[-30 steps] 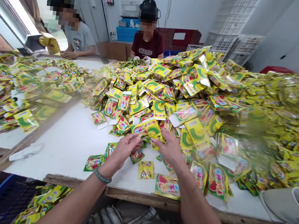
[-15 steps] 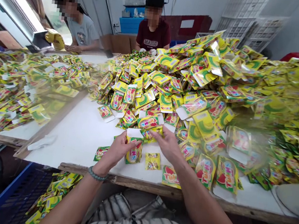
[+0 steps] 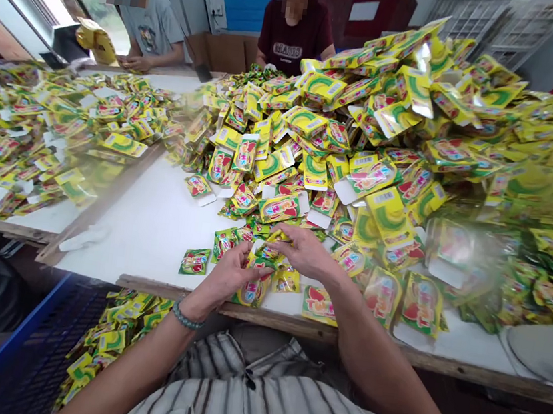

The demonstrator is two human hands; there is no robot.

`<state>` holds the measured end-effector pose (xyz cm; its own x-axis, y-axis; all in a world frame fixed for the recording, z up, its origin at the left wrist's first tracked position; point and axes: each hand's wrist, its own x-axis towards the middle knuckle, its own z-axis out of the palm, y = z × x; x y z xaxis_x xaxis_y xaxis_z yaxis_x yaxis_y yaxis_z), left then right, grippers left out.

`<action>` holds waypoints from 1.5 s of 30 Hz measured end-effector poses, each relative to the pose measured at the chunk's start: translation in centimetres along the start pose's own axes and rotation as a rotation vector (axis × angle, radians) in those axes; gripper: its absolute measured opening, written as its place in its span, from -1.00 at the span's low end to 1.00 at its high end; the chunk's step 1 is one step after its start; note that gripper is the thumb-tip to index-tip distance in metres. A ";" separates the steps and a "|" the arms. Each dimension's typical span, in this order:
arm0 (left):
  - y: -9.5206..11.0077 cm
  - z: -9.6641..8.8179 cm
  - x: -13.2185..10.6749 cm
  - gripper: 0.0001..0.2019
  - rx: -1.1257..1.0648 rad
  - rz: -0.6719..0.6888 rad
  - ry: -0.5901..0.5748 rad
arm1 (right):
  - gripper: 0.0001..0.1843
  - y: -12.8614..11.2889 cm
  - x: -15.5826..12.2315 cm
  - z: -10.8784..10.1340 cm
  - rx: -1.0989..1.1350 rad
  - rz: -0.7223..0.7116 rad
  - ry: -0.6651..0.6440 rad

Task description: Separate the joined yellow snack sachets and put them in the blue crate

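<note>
My left hand (image 3: 225, 276) grips a yellow candy packet (image 3: 252, 289) near the front edge of the white table (image 3: 153, 225). My right hand (image 3: 304, 251) pinches the top of that same packet together with small green sachets (image 3: 271, 250). Both hands are closed on it. A large heap of yellow and green packets (image 3: 376, 132) rises just behind my hands. Loose sachets (image 3: 194, 261) lie on the table left of my left hand.
Two people sit at the far side of the table, one in a maroon shirt (image 3: 295, 35), one in grey (image 3: 152, 24). Another spread of packets (image 3: 49, 125) covers the left table. A blue crate (image 3: 31, 351) with packets stands below left. White crates (image 3: 496, 19) stack at back right.
My hands drew back from the heap toward the table's front edge with a packet, and my right hand brought small sachets to its top. The view tilted down.
</note>
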<state>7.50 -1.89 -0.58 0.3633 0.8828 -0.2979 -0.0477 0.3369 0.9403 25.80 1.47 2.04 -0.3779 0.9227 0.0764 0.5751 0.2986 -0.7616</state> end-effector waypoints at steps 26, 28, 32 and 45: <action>-0.4 -0.8 -0.7 -0.65 0.097 0.094 0.032 | -0.80 -3.1 -0.8 2.9 -0.251 -0.199 -0.086; -0.6 -1.1 -0.9 -0.65 0.130 0.084 0.038 | -0.78 -3.2 -1.0 3.5 -0.263 -0.178 -0.126; -0.8 -2.0 -1.3 -0.60 0.155 0.088 -0.023 | -0.69 -3.3 -0.6 4.4 -0.265 -0.121 -0.164; 7.2 -10.9 -0.9 -0.57 0.259 -0.046 0.391 | -0.88 2.4 -1.8 -1.5 -0.868 0.296 0.062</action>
<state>-3.32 3.28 4.63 -0.0210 0.9426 -0.3333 0.2118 0.3300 0.9199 28.89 0.88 1.05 -0.1034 0.9946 0.0089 0.9946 0.1035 -0.0073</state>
